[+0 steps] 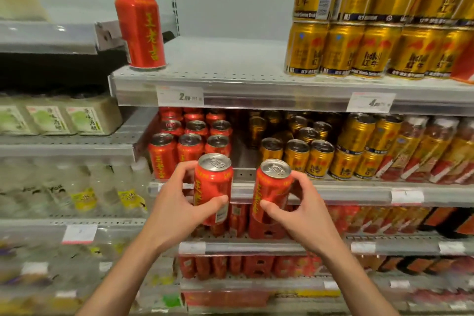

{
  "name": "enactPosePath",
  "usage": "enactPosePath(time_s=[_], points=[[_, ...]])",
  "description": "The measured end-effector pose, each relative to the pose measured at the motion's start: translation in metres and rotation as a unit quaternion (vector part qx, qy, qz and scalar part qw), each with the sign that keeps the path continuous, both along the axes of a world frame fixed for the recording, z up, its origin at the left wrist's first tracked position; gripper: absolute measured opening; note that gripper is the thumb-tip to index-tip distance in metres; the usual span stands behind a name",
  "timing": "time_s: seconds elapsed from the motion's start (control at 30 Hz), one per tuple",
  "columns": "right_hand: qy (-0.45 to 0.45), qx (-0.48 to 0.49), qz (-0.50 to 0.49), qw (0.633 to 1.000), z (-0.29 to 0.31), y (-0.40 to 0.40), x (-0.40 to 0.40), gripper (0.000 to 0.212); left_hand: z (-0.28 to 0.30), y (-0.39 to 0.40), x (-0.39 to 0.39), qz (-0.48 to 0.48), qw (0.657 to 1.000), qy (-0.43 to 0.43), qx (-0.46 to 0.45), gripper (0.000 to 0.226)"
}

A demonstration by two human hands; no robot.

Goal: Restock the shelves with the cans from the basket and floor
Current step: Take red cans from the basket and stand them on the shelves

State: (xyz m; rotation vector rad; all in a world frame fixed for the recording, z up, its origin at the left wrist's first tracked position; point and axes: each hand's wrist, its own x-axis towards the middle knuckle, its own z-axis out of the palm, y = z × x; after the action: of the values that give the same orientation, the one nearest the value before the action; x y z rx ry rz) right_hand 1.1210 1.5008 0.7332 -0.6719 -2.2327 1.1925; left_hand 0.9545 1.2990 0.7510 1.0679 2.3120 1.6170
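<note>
My left hand (177,202) grips a red can with yellow lettering (213,185), held upright in front of the middle shelf. My right hand (300,208) grips a second red can (270,192) beside it, also upright. One red can (140,31) stands alone at the left end of the grey upper shelf (230,64). Several more red cans (189,138) stand in rows on the shelf below, just behind my left hand. The basket and floor are out of view.
Gold cans (372,51) are stacked two high on the upper shelf's right. More gold cans (307,151) fill the middle shelf right of a gap. Price tags (179,96) hang on the shelf edge. Water bottles (82,187) line the left unit.
</note>
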Motion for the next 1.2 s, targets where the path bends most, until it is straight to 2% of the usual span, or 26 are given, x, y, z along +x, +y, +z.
enactPosePath(time_s=[0.13, 0.23, 0.37, 0.6, 0.7, 1.07, 1.2], points=[[0.002, 0.063, 0.048, 0.997, 0.006, 0.025, -0.039, 0.077, 0.011, 0.016, -0.017, 0.027, 0.999, 0.037, -0.015, 0.068], [0.001, 0.105, 0.082, 0.991, 0.010, 0.041, -0.062, 0.091, 0.013, 0.027, -0.024, 0.037, 0.998, 0.045, -0.012, 0.072], [-0.012, 0.161, 0.114, 0.980, 0.015, 0.058, -0.083, 0.081, 0.014, 0.035, -0.030, 0.033, 0.997, 0.064, -0.021, 0.077], [-0.081, 0.267, 0.105, 0.955, 0.020, 0.080, -0.115, 0.088, 0.017, 0.046, -0.041, 0.027, 0.995, 0.088, -0.032, 0.071], [-0.129, 0.306, 0.111, 0.937, 0.020, 0.084, -0.126, 0.100, 0.015, 0.047, -0.043, 0.022, 0.995, 0.088, -0.031, 0.072], [-0.189, 0.272, 0.118, 0.936, 0.026, 0.093, -0.141, 0.104, 0.013, 0.049, -0.048, 0.022, 0.995, 0.086, -0.034, 0.071], [-0.175, 0.240, 0.094, 0.950, 0.025, 0.092, -0.146, 0.089, 0.014, 0.051, -0.048, 0.026, 0.996, 0.083, -0.037, 0.069]])
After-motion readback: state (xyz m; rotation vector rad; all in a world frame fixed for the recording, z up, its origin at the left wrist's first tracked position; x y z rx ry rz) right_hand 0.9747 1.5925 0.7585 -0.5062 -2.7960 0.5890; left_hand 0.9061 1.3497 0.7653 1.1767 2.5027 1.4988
